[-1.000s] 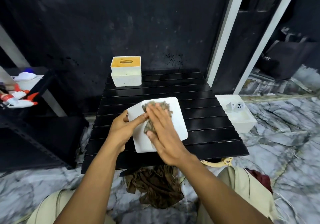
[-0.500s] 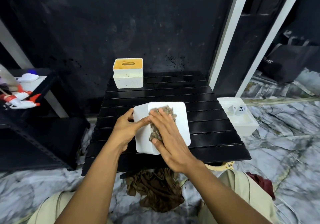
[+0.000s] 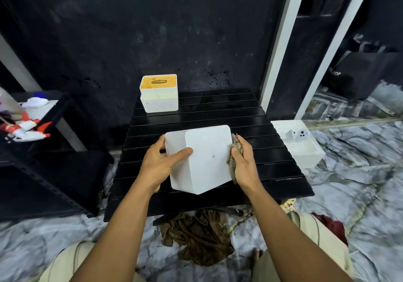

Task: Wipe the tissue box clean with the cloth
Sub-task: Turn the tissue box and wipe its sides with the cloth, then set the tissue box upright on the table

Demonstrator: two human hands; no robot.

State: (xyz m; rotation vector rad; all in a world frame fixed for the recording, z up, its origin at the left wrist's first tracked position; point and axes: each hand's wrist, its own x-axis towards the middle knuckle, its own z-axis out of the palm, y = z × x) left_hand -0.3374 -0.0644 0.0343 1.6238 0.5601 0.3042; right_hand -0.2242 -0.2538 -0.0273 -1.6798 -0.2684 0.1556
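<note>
White tissue box (image 3: 207,157) is tilted, gripped by my left hand (image 3: 160,166). My right hand (image 3: 243,161) holds the cloth (image 3: 236,144) in its fingers against the box's right side.

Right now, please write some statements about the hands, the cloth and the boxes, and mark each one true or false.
1. The left hand holds the white tissue box from its left side. True.
2. The right hand holds the cloth on the upward face of the box. False: the cloth is against the right side of the box.
3. A second box with an orange top stands at the far edge of the black table. True.
4. The second box touches the white tissue box. False: bare slats lie between them.
5. A brown rag lies on the table. False: it lies on the floor, at the table's near edge.
</note>
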